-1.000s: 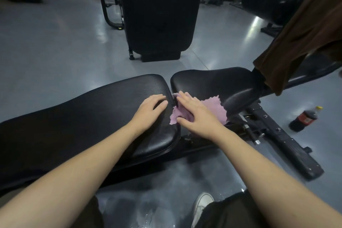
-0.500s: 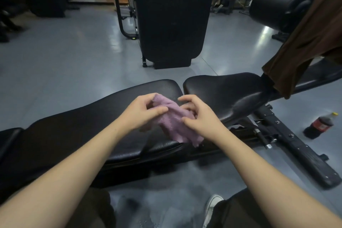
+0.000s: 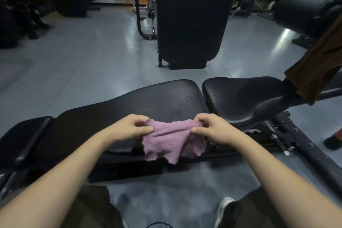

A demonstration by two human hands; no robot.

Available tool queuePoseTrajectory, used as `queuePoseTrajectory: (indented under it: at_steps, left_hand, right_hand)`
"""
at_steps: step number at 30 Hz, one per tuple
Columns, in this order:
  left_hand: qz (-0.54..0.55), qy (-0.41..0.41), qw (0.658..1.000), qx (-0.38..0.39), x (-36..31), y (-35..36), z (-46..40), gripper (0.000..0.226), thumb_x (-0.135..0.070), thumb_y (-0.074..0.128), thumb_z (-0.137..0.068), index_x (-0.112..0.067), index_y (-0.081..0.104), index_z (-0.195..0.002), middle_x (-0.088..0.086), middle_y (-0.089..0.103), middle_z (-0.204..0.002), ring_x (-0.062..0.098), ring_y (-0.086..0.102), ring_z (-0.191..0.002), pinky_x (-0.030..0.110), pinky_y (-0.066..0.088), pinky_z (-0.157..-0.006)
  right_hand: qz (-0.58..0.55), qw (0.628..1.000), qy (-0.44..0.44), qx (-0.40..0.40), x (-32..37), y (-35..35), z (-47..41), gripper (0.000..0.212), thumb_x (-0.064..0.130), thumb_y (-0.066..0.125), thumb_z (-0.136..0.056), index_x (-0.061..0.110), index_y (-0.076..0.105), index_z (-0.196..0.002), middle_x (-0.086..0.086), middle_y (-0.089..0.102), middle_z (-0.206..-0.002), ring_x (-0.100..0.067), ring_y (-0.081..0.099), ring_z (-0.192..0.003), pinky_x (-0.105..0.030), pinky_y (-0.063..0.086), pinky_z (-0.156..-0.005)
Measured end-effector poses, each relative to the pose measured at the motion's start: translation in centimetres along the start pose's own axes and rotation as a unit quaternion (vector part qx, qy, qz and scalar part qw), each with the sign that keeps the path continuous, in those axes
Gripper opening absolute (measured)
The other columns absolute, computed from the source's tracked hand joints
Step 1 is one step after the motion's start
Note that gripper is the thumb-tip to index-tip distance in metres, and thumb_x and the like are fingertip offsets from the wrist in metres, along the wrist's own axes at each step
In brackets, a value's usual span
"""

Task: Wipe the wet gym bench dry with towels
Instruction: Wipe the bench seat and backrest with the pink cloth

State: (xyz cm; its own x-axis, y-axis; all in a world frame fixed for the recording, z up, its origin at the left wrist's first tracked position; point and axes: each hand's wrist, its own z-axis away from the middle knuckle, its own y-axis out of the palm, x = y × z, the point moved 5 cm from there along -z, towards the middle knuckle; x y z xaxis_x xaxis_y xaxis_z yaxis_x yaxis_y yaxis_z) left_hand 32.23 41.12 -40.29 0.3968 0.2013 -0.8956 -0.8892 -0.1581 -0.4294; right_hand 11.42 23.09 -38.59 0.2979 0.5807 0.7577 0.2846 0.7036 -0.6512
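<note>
Over the bench, hands: left hand (image 3: 127, 127) and right hand (image 3: 212, 127) each pinch a top corner of the small ragged-edged purple terry towel (image 3: 172, 140) between thumb and fingers, stretching its upper edge taut.
Towel position: held up off the padding, its lower part hanging loose in front of the near edge of the long black vinyl bench pad (image 3: 114, 114).
Step in hand: judged to be spreading or refolding the cloth between wiping passes, not wiping.
Wet spots: a few droplets show on the long pad near its right end (image 3: 185, 100), beside the gap to the black vinyl seat pad (image 3: 240, 98).
Next move: likely calls for laying the towel flat on the pad and pressing it across those droplets with one palm.
Further out: a brown cloth (image 3: 314, 72) hangs over the frame at right; a dark upright machine (image 3: 188, 15) stands on the grey floor beyond.
Hard to tell: whether the dark pads are damp elsewhere; the bench's left end is cut off, and the frame underneath lies in shadow.
</note>
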Motion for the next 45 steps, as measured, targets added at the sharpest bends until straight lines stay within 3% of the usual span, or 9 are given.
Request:
queuePoseTrajectory:
  at_steps: [7,13,17,21,24,29,34,38,45]
  left_hand:
    - [-0.010,-0.055,0.998,-0.033,0.4,-0.2,-1.5,0.021,-0.008,0.061,-0.099,0.008,0.064,-0.086,0.014,0.074,-0.075,0.024,0.071,-0.064,0.023,0.050,-0.062]
    - [-0.191,-0.107,0.964,-0.148,2.1,-1.1,-3.4,0.025,-0.031,0.065,-0.089,-0.017,0.062,-0.070,-0.002,0.062,-0.062,0.017,0.056,-0.062,0.032,0.042,-0.063]
    - [-0.263,-0.128,0.937,-0.190,2.9,-0.6,-5.0,0.030,-0.036,0.058,-0.093,-0.023,0.054,-0.067,-0.008,0.058,-0.075,0.021,0.058,-0.076,0.032,0.037,-0.061]
    - [-0.311,-0.106,0.912,-0.245,2.8,0.5,-6.1,0.007,-0.025,0.055,-0.095,-0.026,0.062,-0.098,-0.006,0.046,-0.104,0.019,0.049,-0.101,0.033,0.040,-0.073]
    - [-0.324,-0.031,0.893,-0.311,1.1,2.1,-6.4,0.031,-0.009,0.056,-0.086,-0.018,0.060,-0.116,0.001,0.043,-0.114,0.022,0.043,-0.104,0.034,0.040,-0.086]
    - [-0.286,0.078,0.932,-0.208,-1.6,8.8,-7.1,0.034,-0.033,0.054,-0.094,-0.027,0.058,-0.127,-0.011,0.046,-0.129,0.011,0.042,-0.120,0.032,0.036,-0.102]
    - [-0.331,-0.002,0.932,-0.149,-0.7,12.7,-9.0,0.059,-0.058,0.032,-0.102,-0.037,0.027,-0.157,-0.012,0.014,-0.168,0.015,0.008,-0.156,0.038,0.010,-0.125]
    - [-0.375,-0.042,0.919,-0.116,-0.3,13.9,-10.2,0.068,-0.065,0.015,-0.100,-0.040,-0.005,-0.160,-0.010,-0.015,-0.169,0.015,-0.016,-0.155,0.043,-0.006,-0.126]
    - [-0.378,-0.031,0.920,-0.096,-0.5,12.4,-14.4,0.064,-0.064,0.015,-0.101,-0.044,-0.006,-0.159,-0.018,-0.017,-0.166,0.010,-0.016,-0.154,0.040,-0.007,-0.126]
  right_hand:
    - [0.059,0.992,0.022,-0.107,-0.9,-1.3,-1.2,0.007,0.026,0.077,-0.085,0.026,0.070,-0.087,0.013,0.072,-0.085,-0.004,0.064,-0.083,-0.022,0.048,-0.077]
    - [0.127,0.982,0.058,-0.130,-2.6,-1.2,-3.7,0.008,0.024,0.068,-0.089,0.029,0.068,-0.095,0.017,0.069,-0.093,-0.010,0.063,-0.092,-0.034,0.051,-0.083]
    - [0.202,0.969,0.068,-0.127,-3.7,-1.2,-5.7,0.012,0.022,0.066,-0.092,0.026,0.067,-0.103,0.012,0.068,-0.102,-0.014,0.059,-0.101,-0.034,0.047,-0.086]
    - [0.276,0.948,0.031,-0.154,-4.2,-1.2,-6.6,0.017,0.027,0.066,-0.093,0.025,0.066,-0.110,0.008,0.064,-0.108,-0.019,0.055,-0.105,-0.034,0.039,-0.091]
    - [0.298,0.934,0.011,-0.196,-4.3,-1.9,-6.5,0.024,0.032,0.066,-0.091,0.025,0.065,-0.114,0.006,0.062,-0.111,-0.020,0.054,-0.106,-0.035,0.036,-0.091]
    - [0.328,0.921,0.043,-0.205,-5.6,-3.6,-5.4,0.036,0.043,0.059,-0.093,0.024,0.064,-0.124,0.003,0.058,-0.126,-0.020,0.049,-0.120,-0.039,0.028,-0.107]
    - [0.330,0.922,0.089,-0.183,-7.4,-4.7,-3.5,0.052,0.056,0.047,-0.096,0.027,0.054,-0.140,0.002,0.043,-0.150,-0.017,0.030,-0.143,-0.051,0.012,-0.121]
    - [0.319,0.925,0.116,-0.170,-8.6,-5.8,-2.1,0.061,0.059,0.041,-0.098,0.027,0.042,-0.150,-0.001,0.026,-0.164,-0.019,0.010,-0.154,-0.049,0.003,-0.123]
    - [0.329,0.928,0.111,-0.135,-9.8,-6.3,-2.0,0.064,0.059,0.039,-0.099,0.030,0.031,-0.155,0.004,0.012,-0.168,-0.017,-0.002,-0.155,-0.047,-0.002,-0.124]
